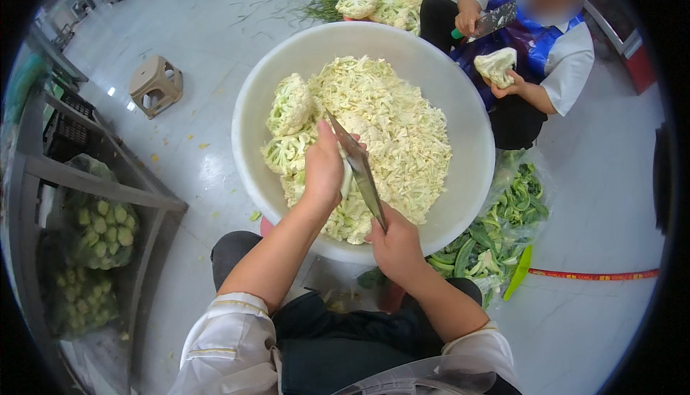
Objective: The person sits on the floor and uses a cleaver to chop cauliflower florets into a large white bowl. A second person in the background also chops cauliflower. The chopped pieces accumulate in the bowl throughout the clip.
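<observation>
A large white plastic tub (pixel 470 179) stands before me, heaped with cut cauliflower pieces (pixel 412 141). Two bigger cauliflower chunks, an upper one (pixel 291 105) and a lower one (pixel 287 152), rest at its left side. My right hand (pixel 398 244) grips a cleaver (pixel 362 171) by its near end, the blade slanting up and left over the pile. Just left of the blade, my left hand (pixel 325 171) holds a cauliflower piece (pixel 346 176) by its pale stem; the blade and fingers partly hide it.
Across the tub a co-worker holds a cleaver (pixel 496 22) and a cauliflower piece (pixel 497 67). Leafy trimmings (pixel 485 244) in plastic lie right of the tub. A beige stool (pixel 156 85) stands left, near a metal rack (pixel 102 179) with bagged vegetables (pixel 108 230). More cauliflower (pixel 396 8) sits behind.
</observation>
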The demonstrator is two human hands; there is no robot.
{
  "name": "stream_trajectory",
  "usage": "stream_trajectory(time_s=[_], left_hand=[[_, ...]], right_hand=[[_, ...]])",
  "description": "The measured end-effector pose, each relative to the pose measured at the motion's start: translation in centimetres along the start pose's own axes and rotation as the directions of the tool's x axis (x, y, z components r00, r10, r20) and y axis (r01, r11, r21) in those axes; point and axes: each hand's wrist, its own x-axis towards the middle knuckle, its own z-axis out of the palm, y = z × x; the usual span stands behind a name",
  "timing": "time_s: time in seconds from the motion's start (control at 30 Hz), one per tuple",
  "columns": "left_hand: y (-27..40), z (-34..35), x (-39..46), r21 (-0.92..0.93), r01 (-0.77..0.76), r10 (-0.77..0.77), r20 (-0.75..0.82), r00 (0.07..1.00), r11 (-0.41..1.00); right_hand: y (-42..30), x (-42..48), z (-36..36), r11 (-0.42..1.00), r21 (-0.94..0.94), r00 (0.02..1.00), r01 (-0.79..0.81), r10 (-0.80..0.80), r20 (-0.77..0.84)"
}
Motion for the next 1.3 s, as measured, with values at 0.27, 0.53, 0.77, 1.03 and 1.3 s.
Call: stream_trajectory(time_s=[0.27,0.53,0.77,1.03,1.3], left_hand=[[-2.1,-1.1,2.3,-0.300,0.262,-0.235,0.124,0.964,0.917],[-2.3,-3.1,3.1,-0.030,0.274,-0.276,-0.103,0.956,0.961],[-5.8,-2.7,5.5,0.244,0.169,-0.205,0.131,0.970,0.955],[-18.7,0.2,0.8,0.600,-0.768,-0.475,0.621,0.623,-0.224],[-24.8,2.3,6.0,-0.149,-0.883,-0.660,0.721,0.210,-0.444]], right_hand=[[0.8,2.3,-2.1,0.999,-0.014,0.980,0.036,-0.038,-0.195],[3.0,2.6,-7.4,0.776,0.539,0.900,-0.328,0.430,-0.071],[8.0,3.3,-9.5,0.469,0.756,0.780,-0.457,0.620,0.087],[7.7,3.4,-12.3,0.844,0.288,0.854,-0.452,0.503,-0.134],[7.9,3.1,-12.8,0.845,0.266,0.844,-0.464,0.513,-0.159]])
